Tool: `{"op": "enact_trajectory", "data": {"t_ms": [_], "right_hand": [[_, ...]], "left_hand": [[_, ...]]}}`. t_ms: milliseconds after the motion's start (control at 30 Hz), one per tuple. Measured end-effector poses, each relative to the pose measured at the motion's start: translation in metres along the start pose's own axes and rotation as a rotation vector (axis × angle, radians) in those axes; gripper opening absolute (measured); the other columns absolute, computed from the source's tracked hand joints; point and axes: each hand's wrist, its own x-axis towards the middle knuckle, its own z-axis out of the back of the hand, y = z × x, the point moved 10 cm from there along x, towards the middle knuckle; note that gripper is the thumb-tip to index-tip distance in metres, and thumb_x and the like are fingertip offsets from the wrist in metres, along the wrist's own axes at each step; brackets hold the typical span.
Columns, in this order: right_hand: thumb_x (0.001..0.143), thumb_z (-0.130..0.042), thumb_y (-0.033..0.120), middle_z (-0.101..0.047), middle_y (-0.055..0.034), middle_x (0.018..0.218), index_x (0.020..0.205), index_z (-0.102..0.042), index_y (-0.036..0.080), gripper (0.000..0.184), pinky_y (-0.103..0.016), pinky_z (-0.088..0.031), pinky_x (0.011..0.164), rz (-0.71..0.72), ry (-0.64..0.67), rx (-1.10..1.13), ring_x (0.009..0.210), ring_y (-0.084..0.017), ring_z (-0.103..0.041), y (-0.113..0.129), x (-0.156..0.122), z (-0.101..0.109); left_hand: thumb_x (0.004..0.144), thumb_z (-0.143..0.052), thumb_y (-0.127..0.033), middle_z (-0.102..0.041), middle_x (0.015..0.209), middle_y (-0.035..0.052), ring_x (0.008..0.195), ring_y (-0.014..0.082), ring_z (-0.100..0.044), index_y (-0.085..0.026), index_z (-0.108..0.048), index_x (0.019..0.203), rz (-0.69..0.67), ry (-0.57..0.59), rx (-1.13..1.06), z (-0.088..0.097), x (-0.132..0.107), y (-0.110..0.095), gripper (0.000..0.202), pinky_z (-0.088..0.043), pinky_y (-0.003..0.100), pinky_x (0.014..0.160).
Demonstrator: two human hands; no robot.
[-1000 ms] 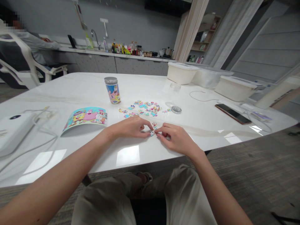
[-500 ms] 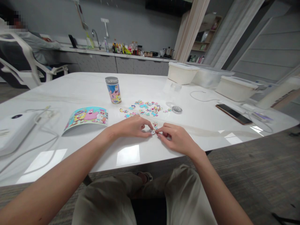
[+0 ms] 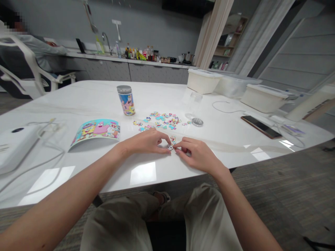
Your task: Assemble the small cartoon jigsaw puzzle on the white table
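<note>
Fingertips meeting over one tiny puzzle piece (image 3: pixel 170 147) at the near edge of the table (image 3: pixel 78 101), that's where I am. My left hand (image 3: pixel 146 141) has thumb and forefinger closed down on the piece from the left, my right hand (image 3: pixel 195 153) pinches in from the other side, fingers drawn together, both wrists resting on the glossy white top. Whether it is a single piece or two being mated, I can't quite tell at this size.

It should weigh next to nothing: thin card, stiff enough to hold flat but easy to bend at the knobs, so I judge the safe hold is by the edges with the fingertips, not pressing on the tabs. The table is slick and reflective (a piece could skate away under a careless push).

Just beyond my fingers a few joined pieces (image 3: pixel 172 139) lie flat, and further out the loose scatter of pieces (image 3: pixel 161 121), bright pink, blue and yellow, irregular and interlocking in outline. The cartoon-printed tin (image 3: pixel 126 100) stands upright behind them, cylindrical with a metal lid; the reference picture (image 3: pixel 96 129) curls slightly on my left.
</note>
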Motion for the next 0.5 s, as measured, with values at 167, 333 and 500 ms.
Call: {"op": "enact_trajectory", "data": {"t_ms": [167, 333, 500], "right_hand": [[0.09, -0.053, 0.021, -0.061, -0.0018, 0.077, 0.098, -0.07, 0.019, 0.019, -0.026, -0.04, 0.065, -0.002, 0.0, 0.002, 0.066, -0.012, -0.053, 0.0, 0.0002, 0.0001], [0.09, -0.052, 0.022, -0.061, -0.0019, 0.077, 0.098, -0.07, 0.019, 0.02, -0.025, -0.039, 0.064, -0.002, 0.004, 0.0, 0.066, -0.012, -0.053, 0.0001, 0.0005, -0.0005], [0.09, -0.052, 0.021, -0.061, -0.0019, 0.077, 0.099, -0.07, 0.019, 0.02, -0.025, -0.039, 0.065, 0.006, 0.006, -0.005, 0.067, -0.013, -0.053, 0.0013, 0.0007, -0.0003]], "left_hand": [[0.085, -0.059, -0.039, -0.042, 0.043, -0.0077, 0.045, 0.0074, -0.038, -0.018, -0.075, 0.098, -0.001, -0.013, 0.015, 0.0018, -0.0004, -0.0007, 0.029, -0.032, 0.02, 0.056], [0.085, -0.059, -0.041, -0.047, 0.046, -0.006, 0.046, 0.0074, -0.039, -0.019, -0.075, 0.096, 0.015, -0.027, 0.032, 0.0002, 0.0018, 0.0049, 0.029, -0.032, 0.02, 0.056], [0.086, -0.059, -0.043, -0.051, 0.049, -0.0037, 0.048, 0.0082, -0.04, -0.019, -0.076, 0.095, 0.052, -0.035, 0.039, 0.0, 0.0029, 0.0084, 0.031, -0.032, 0.022, 0.057]]}}
